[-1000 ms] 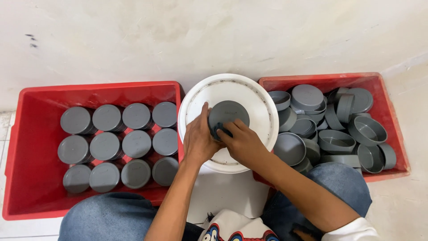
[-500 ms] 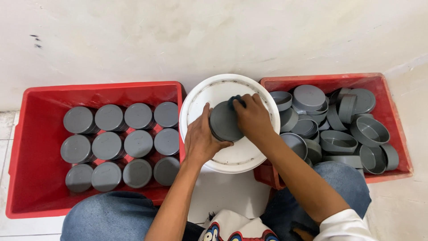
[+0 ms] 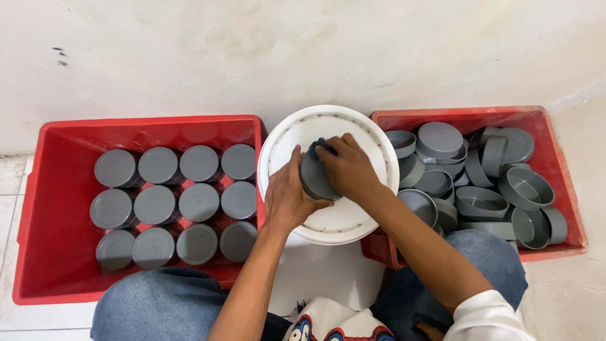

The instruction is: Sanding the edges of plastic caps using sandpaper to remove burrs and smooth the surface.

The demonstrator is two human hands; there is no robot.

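Crates come first: a big red plastic crate (image 3: pixel 50 208) left of the white round plastic bucket lid (image 3: pixel 353 221) keeps grey round plastic caps (image 3: pixel 199 202) flat side up in tidy rows, and a second red crate (image 3: pixel 555 158) to its right holds a loose heap of open caps (image 3: pixel 524 187). Over the lid's middle I clamp one grey cap assembly (image 3: pixel 314 180), my left hand (image 3: pixel 287 199) wrapped round its near side, my right hand (image 3: pixel 348 169) pressing over its top, probably to steady it.
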